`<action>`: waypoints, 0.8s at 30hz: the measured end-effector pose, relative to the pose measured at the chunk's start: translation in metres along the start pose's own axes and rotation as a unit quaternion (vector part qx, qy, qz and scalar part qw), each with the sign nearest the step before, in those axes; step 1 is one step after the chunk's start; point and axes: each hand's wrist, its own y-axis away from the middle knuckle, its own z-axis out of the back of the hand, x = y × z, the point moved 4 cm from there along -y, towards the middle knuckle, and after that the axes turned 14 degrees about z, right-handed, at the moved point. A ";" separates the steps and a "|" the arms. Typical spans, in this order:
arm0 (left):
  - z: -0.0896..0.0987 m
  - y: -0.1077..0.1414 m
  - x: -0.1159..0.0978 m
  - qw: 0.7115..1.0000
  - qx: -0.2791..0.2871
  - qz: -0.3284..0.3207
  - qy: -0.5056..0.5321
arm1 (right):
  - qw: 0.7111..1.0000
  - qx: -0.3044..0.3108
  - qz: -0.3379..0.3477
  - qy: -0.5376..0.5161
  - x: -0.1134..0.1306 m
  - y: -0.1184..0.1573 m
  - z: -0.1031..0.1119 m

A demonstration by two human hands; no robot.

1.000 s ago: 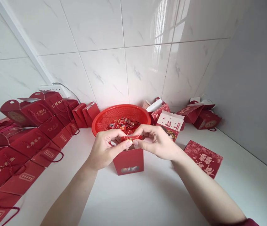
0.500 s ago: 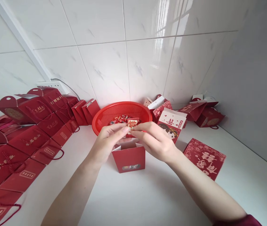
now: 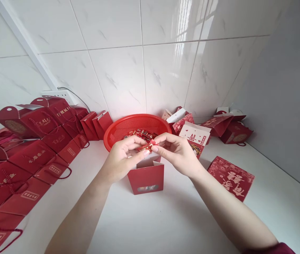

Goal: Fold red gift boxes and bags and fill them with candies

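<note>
Between my two hands is a small red wrapped candy [image 3: 148,145], pinched at both ends. My left hand [image 3: 122,157] grips its left side with thumb and fingers. From the other side, my right hand [image 3: 177,153] closes its thumb and index finger on the candy. Just beneath my hands stands a red gift box [image 3: 146,179], upright with its top open and a small window low on its front. Directly behind lies a red plastic basket [image 3: 110,132] holding many small wrapped candies [image 3: 139,133], partly hidden by my hands.
Rows of red gift boxes [image 3: 45,139] with cord handles crowd the left side. At right are a printed flat-topped red box [image 3: 230,178], an open box with a white flap [image 3: 194,133] and more boxes [image 3: 233,130] by the wall. A socket strip [image 3: 60,95] sits back left.
The candy has been turned in my fingers, from its printed face upright to lying sideways. My right hand has rolled so its thumb shows. The red gift box stays in place.
</note>
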 end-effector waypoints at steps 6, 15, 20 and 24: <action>-0.003 0.002 -0.002 0.999 -0.027 -0.009 -0.044 | 0.998 -0.035 0.030 0.048 0.004 0.001 0.004; -0.007 0.004 -0.003 0.994 -0.009 -0.038 -0.098 | 0.983 0.032 0.091 0.154 0.018 0.004 -0.004; -0.001 0.006 -0.007 0.982 -0.040 -0.078 -0.166 | 0.990 0.041 0.068 0.117 0.012 0.005 -0.006; 0.014 0.005 -0.008 0.975 -0.035 -0.079 -0.204 | 0.997 -0.008 0.043 0.063 0.007 0.003 0.000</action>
